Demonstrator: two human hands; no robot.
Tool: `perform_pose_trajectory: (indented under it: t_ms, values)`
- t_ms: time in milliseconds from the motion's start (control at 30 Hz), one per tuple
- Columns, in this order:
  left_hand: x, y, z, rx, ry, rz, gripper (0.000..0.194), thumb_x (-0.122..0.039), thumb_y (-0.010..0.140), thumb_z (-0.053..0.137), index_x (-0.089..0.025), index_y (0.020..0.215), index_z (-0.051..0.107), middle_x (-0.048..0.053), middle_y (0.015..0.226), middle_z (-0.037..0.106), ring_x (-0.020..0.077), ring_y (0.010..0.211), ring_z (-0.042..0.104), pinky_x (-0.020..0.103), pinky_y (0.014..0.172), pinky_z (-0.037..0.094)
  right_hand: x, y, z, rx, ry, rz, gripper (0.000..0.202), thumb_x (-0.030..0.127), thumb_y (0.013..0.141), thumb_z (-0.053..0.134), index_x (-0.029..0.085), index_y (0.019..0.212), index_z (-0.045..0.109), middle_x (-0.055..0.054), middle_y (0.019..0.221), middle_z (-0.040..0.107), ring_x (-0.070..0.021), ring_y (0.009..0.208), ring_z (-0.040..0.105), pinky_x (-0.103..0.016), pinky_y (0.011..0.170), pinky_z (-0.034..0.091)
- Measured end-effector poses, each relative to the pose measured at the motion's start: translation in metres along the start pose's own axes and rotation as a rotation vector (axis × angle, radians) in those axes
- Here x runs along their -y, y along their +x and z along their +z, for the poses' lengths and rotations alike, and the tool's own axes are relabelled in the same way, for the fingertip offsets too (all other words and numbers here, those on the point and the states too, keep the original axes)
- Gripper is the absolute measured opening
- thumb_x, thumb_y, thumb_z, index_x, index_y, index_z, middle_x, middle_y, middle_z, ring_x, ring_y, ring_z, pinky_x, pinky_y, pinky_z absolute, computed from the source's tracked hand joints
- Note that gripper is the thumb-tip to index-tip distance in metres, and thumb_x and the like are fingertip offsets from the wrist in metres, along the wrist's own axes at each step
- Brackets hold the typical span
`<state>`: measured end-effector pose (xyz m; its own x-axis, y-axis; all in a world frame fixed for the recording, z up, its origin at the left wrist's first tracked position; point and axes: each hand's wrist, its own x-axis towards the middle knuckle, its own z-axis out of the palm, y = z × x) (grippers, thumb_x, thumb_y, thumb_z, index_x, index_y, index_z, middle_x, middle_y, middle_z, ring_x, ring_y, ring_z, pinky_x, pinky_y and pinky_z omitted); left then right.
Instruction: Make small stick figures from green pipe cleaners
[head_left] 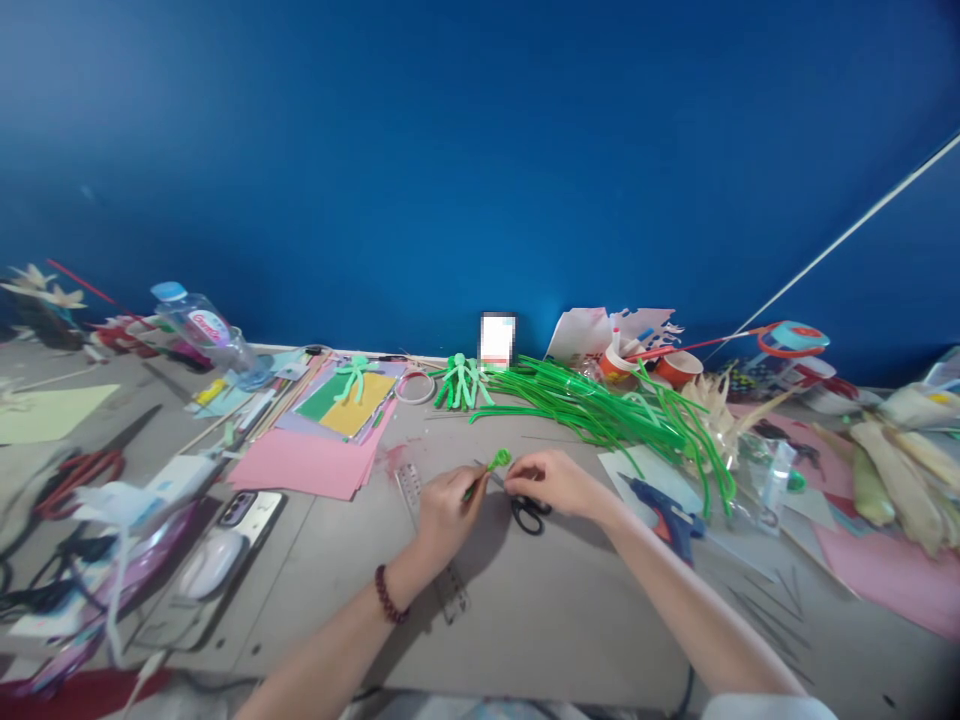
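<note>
My left hand (pixel 450 505) is closed round a bright green pipe cleaner (pixel 500 459), whose curled tip sticks up beyond the fingers. Close by on the right, the fingers of my right hand (pixel 551 480) are bent together in a pinch; what lies between them, if anything, is hidden. Just under that hand are black-handled scissors (pixel 528 516), with part of a blade visible between the hands. A clear ruler (pixel 452 595) lies on the grey table, partly covered by my left hand and forearm. Behind stand small green pipe-cleaner figures (pixel 460 380).
Green pipe cleaners (pixel 600 400) spread across the back right, near a blue glue gun (pixel 667 510). Pink paper (pixel 307 462), a phone (pixel 259 515) and a plastic bottle (pixel 202 325) are on the left. A blue wall (pixel 480 180) rises behind the table.
</note>
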<state>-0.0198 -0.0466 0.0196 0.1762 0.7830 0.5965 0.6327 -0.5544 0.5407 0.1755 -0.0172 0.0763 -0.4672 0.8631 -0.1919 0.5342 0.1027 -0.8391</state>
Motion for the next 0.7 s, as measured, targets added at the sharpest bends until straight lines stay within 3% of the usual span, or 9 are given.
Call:
perform_pose_trajectory:
  t_ms: [267, 433, 533, 700]
  values:
    - [0.000, -0.001, 0.000, 0.055, 0.012, 0.035, 0.018, -0.022, 0.090, 0.050, -0.016, 0.080, 0.064, 0.004, 0.068, 0.068, 0.0135, 0.061, 0.063, 0.022, 0.057, 0.045, -0.001, 0.001, 0.009, 0.011, 0.046, 0.004, 0.025, 0.039, 0.079, 0.059, 0.017, 0.075, 0.070, -0.003, 0.072, 0.072, -0.0162, 0.068, 0.064, -0.023, 0.064, 0.046]
    - [-0.005, 0.002, 0.000, 0.109, -0.014, 0.054, 0.021, -0.024, 0.093, 0.046, -0.017, 0.085, 0.064, 0.004, 0.070, 0.066, 0.0134, 0.061, 0.062, 0.023, 0.058, 0.046, -0.005, 0.006, 0.011, -0.133, 0.180, -0.015, 0.032, 0.044, 0.075, 0.064, 0.016, 0.091, 0.067, -0.003, 0.072, 0.068, -0.0166, 0.067, 0.062, -0.025, 0.062, 0.047]
    - [-0.007, 0.006, -0.001, 0.133, 0.000, 0.060, 0.020, -0.026, 0.093, 0.045, -0.018, 0.096, 0.064, 0.004, 0.073, 0.067, 0.0135, 0.063, 0.063, 0.023, 0.058, 0.046, -0.007, 0.009, 0.009, -0.188, 0.211, -0.015, 0.031, 0.042, 0.074, 0.065, 0.016, 0.090, 0.067, -0.001, 0.068, 0.064, -0.0137, 0.060, 0.057, -0.024, 0.057, 0.044]
    - [-0.006, 0.010, -0.007, 0.198, 0.246, 0.126, 0.025, -0.025, 0.095, 0.040, -0.017, 0.107, 0.061, 0.004, 0.072, 0.065, 0.0155, 0.061, 0.063, 0.025, 0.054, 0.044, -0.008, 0.010, -0.001, -0.264, 0.193, -0.011, 0.027, 0.040, 0.074, 0.064, 0.017, 0.086, 0.068, 0.001, 0.063, 0.059, -0.0121, 0.055, 0.053, -0.024, 0.055, 0.043]
